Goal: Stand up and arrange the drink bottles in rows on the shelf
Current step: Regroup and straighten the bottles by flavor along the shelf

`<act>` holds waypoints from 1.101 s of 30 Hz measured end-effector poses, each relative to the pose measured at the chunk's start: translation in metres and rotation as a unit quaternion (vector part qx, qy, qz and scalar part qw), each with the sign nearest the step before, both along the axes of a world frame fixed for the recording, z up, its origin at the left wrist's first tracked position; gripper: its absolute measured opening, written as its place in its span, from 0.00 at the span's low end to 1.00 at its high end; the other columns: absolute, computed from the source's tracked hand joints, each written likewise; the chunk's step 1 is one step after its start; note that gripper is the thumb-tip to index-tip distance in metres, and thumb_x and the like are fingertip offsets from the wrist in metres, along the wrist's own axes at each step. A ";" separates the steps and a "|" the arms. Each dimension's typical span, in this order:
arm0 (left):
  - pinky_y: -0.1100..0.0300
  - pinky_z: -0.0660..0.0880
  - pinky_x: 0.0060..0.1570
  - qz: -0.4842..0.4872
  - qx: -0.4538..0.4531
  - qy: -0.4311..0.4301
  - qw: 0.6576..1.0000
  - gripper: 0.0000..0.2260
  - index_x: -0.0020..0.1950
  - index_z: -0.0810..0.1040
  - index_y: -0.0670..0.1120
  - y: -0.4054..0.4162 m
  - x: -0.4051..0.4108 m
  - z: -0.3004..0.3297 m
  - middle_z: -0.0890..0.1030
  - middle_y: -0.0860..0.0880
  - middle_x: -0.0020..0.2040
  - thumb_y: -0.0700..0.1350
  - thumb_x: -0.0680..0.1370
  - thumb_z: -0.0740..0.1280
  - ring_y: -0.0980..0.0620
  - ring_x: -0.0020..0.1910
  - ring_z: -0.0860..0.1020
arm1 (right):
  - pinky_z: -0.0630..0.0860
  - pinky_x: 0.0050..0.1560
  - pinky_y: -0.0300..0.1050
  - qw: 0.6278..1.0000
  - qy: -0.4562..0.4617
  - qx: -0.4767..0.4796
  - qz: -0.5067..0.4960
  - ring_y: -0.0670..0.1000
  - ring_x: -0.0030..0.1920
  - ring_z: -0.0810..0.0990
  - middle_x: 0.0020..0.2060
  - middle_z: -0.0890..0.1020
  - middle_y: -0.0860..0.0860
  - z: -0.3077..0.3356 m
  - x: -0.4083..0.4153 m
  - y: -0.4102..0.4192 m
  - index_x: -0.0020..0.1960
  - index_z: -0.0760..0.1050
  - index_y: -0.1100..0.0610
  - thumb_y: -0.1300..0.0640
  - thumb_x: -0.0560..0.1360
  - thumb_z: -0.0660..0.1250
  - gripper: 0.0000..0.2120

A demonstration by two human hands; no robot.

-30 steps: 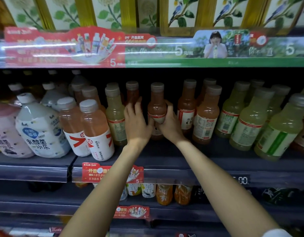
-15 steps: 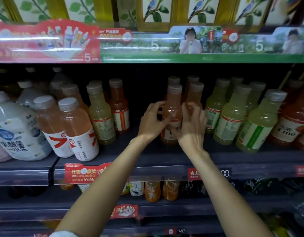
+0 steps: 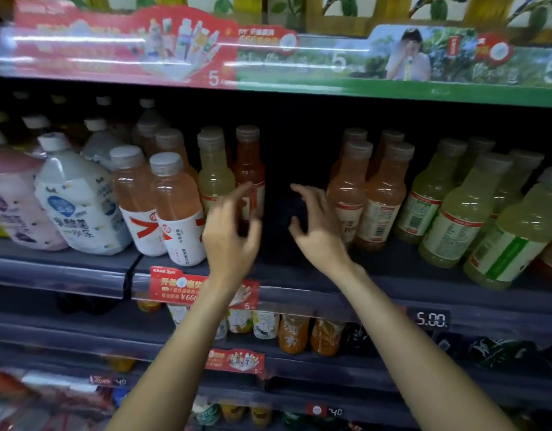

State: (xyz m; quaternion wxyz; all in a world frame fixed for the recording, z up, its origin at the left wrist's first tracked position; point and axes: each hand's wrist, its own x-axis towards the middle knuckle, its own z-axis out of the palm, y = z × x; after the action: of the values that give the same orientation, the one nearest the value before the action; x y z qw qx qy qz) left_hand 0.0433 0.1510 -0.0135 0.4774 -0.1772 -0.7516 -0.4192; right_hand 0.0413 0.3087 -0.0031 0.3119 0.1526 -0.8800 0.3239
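Note:
Juice bottles stand upright on the dark shelf (image 3: 299, 293). My left hand (image 3: 231, 231) hovers with loosely spread fingers in front of a reddish bottle (image 3: 249, 169) and a pale yellow bottle (image 3: 214, 178), holding nothing. My right hand (image 3: 318, 228) is also empty, fingers relaxed, just left of a group of orange bottles (image 3: 349, 188) standing two by two. A dark gap lies between the reddish bottle and the orange group, behind both hands.
Orange bottles with white labels (image 3: 178, 209) and fat white milk-drink bottles (image 3: 78, 200) fill the left. Yellow-green bottles (image 3: 464, 206) lean at the right. A promo strip (image 3: 268, 57) fronts the shelf above; lower shelves hold small bottles (image 3: 293, 334).
Both hands have let go of the orange bottle, which now stands in the orange group at the right. The hands have moved left and apart. The view shifted too.

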 end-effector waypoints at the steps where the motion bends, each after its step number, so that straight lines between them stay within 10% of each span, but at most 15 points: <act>1: 0.67 0.69 0.56 -0.002 0.024 -0.025 0.999 0.18 0.65 0.72 0.39 -0.009 0.002 -0.002 0.75 0.50 0.56 0.36 0.74 0.65 0.54 0.54 0.75 | 0.62 0.69 0.42 0.998 -0.059 -0.016 0.025 0.53 0.69 0.66 0.69 0.66 0.55 0.002 -0.010 -0.011 0.73 0.61 0.55 0.63 0.73 0.67 0.31; 8: 0.69 0.51 0.71 -0.025 -0.012 -0.179 0.984 0.32 0.77 0.54 0.43 -0.020 0.017 -0.019 0.57 0.41 0.75 0.41 0.75 0.64 0.48 0.75 0.55 | 0.65 0.69 0.50 0.966 -0.164 -0.155 0.127 0.49 0.69 0.66 0.71 0.65 0.56 0.017 -0.079 -0.061 0.77 0.44 0.54 0.63 0.68 0.75 0.49; 15: 0.64 0.47 0.74 0.016 -0.016 -0.141 0.990 0.39 0.78 0.48 0.39 -0.007 -0.014 0.004 0.47 0.35 0.77 0.43 0.72 0.66 0.40 0.77 0.49 | 0.74 0.57 0.52 0.988 -0.077 -0.132 -0.030 0.54 0.60 0.76 0.63 0.73 0.55 -0.008 -0.064 -0.048 0.74 0.57 0.56 0.57 0.69 0.74 0.40; 19: 0.48 0.45 0.75 0.088 -0.025 -0.192 0.977 0.41 0.77 0.47 0.35 0.004 -0.041 0.019 0.47 0.31 0.76 0.45 0.73 0.68 0.35 0.76 0.46 | 0.63 0.65 0.48 0.993 -0.080 -0.082 -0.030 0.59 0.68 0.64 0.67 0.64 0.61 -0.008 -0.059 -0.040 0.75 0.55 0.60 0.54 0.72 0.72 0.39; 26: 0.43 0.64 0.67 0.175 -0.072 -0.148 0.971 0.38 0.75 0.55 0.33 0.001 -0.057 0.023 0.63 0.30 0.70 0.34 0.68 0.69 0.30 0.66 0.67 | 0.68 0.54 0.41 0.980 -0.127 -0.144 0.048 0.55 0.62 0.74 0.65 0.72 0.57 0.006 -0.070 -0.055 0.74 0.54 0.57 0.51 0.72 0.71 0.38; 33: 0.57 0.62 0.66 0.055 -0.007 -0.152 0.987 0.39 0.75 0.59 0.37 0.000 -0.049 0.010 0.67 0.36 0.67 0.46 0.70 0.75 0.38 0.66 0.68 | 0.72 0.53 0.43 0.974 -0.104 -0.202 -0.002 0.53 0.57 0.77 0.62 0.75 0.55 -0.003 -0.026 -0.023 0.70 0.56 0.54 0.55 0.67 0.77 0.40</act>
State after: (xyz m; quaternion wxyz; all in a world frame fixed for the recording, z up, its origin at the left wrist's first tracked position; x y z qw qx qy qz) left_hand -0.0053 0.1515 -0.0039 0.3784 -0.0733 -0.8272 -0.4088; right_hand 0.0150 0.2853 -0.0061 0.2434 0.0498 -0.8247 0.5081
